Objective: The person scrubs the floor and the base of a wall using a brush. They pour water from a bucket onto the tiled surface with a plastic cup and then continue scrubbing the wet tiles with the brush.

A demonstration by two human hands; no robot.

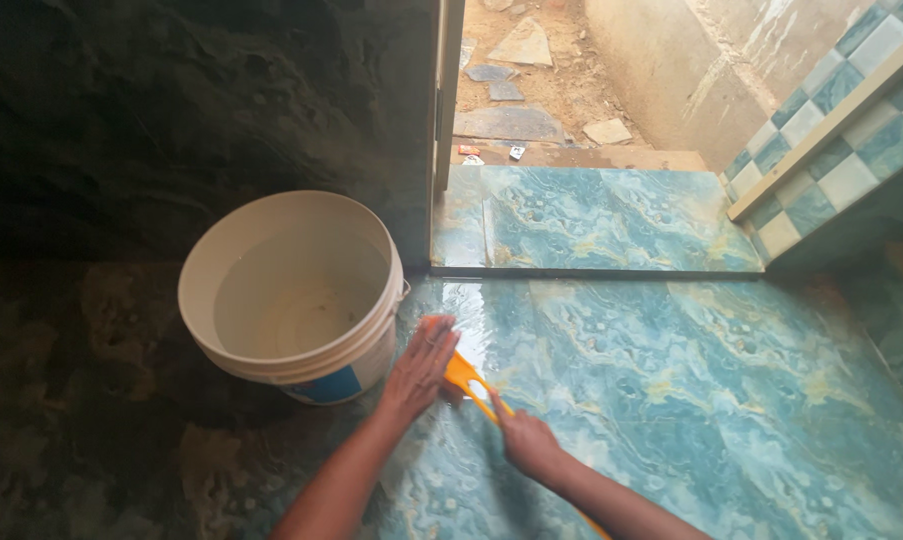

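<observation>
An orange plastic scraper point(465, 378) lies with its blade against the wet blue marbled floor tile point(671, 390). My right hand point(527, 443) is closed around its handle. My left hand point(419, 368) rests flat, fingers together, pressing on the blade end of the scraper, right beside the white bucket point(289, 292). The blade itself is mostly hidden under my left palm.
The white bucket stands on dark untiled floor point(81, 400) at the left and holds a little cloudy water. A tiled doorstep point(591, 220) leads out to dirt ground with stone slabs point(511, 120). A checkered tiled wall point(841, 140) rises at the right.
</observation>
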